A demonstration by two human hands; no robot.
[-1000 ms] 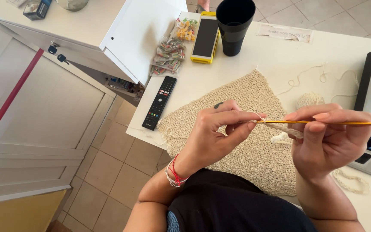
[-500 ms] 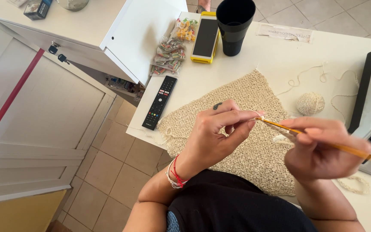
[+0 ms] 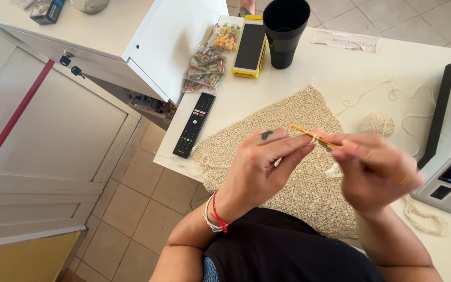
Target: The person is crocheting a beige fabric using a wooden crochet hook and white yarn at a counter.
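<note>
The person's right hand (image 3: 377,175) has its fingers clamped around a thin orange crochet hook (image 3: 314,137), and the left hand (image 3: 259,169) has thumb and forefinger pinched together on the working edge of the flat beige crocheted yarn panel (image 3: 298,177), right at the hook's tip. The panel lies on the white desk (image 3: 340,68) and hangs over its near edge toward the person's lap. Biggest risk is probably the loop sliding off that slim hook, since the tip only just sits in the pinch and the right hand is blurred with motion. The loose strand running to the small cream yarn ball (image 3: 377,124) wanders across the desk near the grey weighing scale (image 3: 447,151), so it could snag or drag the ball off. Compared with half a second ago, the hook has tilted the other way, tip now up to the left, and the right hand has come in closer to the left.
</note>
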